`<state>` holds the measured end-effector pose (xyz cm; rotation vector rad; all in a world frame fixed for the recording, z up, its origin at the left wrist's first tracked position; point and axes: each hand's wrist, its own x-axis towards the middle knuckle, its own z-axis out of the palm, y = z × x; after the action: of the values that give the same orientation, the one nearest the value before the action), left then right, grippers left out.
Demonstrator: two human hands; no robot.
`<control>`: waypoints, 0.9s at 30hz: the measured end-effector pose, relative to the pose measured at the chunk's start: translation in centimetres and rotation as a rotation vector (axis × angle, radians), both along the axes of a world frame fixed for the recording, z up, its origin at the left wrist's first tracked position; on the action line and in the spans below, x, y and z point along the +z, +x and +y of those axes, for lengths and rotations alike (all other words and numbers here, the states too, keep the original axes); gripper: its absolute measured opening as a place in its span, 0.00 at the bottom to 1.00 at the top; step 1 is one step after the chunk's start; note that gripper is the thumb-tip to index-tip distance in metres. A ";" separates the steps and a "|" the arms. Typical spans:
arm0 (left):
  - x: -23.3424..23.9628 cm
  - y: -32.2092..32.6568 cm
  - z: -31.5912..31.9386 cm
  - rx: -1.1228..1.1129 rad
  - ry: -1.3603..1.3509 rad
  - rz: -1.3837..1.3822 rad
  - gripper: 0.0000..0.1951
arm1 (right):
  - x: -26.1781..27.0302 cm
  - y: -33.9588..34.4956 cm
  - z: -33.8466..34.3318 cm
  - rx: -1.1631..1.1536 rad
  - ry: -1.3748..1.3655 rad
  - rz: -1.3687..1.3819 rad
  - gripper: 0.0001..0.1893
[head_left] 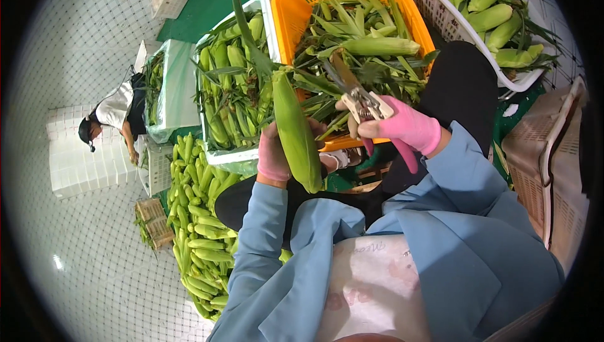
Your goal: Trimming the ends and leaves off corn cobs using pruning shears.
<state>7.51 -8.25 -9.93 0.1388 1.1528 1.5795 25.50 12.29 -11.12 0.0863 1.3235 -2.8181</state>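
My left hand (277,153), in a pink fingerless glove, grips an ear of corn in its green husk (295,129), with a long leaf hanging off its upper end. Gloved in the same pink, my right hand (396,122) holds pruning shears (361,99) with pink handles; their blades point up and left over an orange plastic crate (421,30). That crate holds cut leaves, husk pieces and a husked ear (377,46). Left of it, a white foam box (236,156) is filled with green ears lying side by side.
A large pile of corn ears (203,238) lies at my left. At the upper right stands a white plastic basket (512,85) of corn, with stacked crates (533,139) below it. Another person (115,106) bends over a crate at the far left, near a plastic-lined box (181,89).
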 end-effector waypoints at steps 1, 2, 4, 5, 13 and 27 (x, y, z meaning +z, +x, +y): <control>-0.2 0.1 0.1 0.007 0.002 0.001 0.42 | -0.2 0.0 0.0 0.050 -0.006 0.012 0.27; -0.4 0.3 0.2 -0.017 0.115 -0.117 0.40 | -0.3 0.0 -0.3 0.093 -0.015 0.008 0.28; -0.7 0.8 0.1 -0.048 0.177 -0.136 0.36 | -0.6 -0.2 -1.0 0.134 0.015 0.001 0.29; -0.6 0.8 0.1 -0.051 0.175 -0.142 0.36 | -0.5 -0.4 -1.5 0.114 0.020 -0.013 0.30; 1.2 -1.1 0.3 -0.446 -0.268 0.692 0.34 | -1.5 -1.3 -1.7 -0.140 0.737 0.002 0.36; -0.8 -0.5 -1.8 -0.068 0.129 -0.127 0.38 | -0.9 -0.9 -2.7 0.242 -0.003 -0.101 0.22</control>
<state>6.96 -10.03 -10.70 0.1585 0.9392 1.5785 24.56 9.59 -12.02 0.0625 1.2180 -2.5792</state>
